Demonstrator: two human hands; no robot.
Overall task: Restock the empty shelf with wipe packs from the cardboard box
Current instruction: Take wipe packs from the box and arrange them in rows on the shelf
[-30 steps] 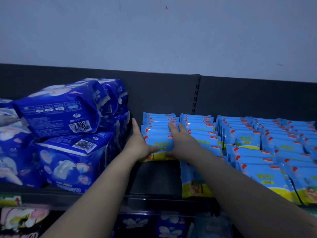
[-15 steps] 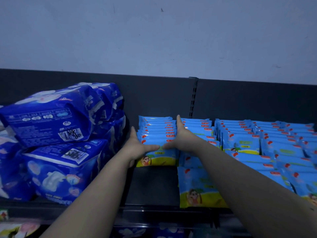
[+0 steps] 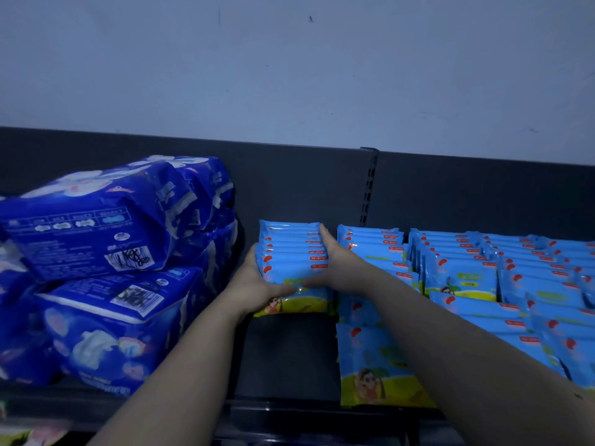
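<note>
On the dark shelf (image 3: 283,358), the left hand (image 3: 254,286) and right hand (image 3: 339,268) press flat against either side of a row of wipe packs (image 3: 291,252), thumbs across its front. The right forearm hides part of the neighbouring packs (image 3: 457,275).

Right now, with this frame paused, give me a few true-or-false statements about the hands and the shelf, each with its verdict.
1. The left hand and right hand press the leftmost row of wipe packs from either side. True.
2. A cardboard box stands on the shelf. False: no box is in view.
3. Dark blue packs are stacked left of that row. True.
4. That row reaches the shelf's front edge. False: bare shelf lies before it.
</note>
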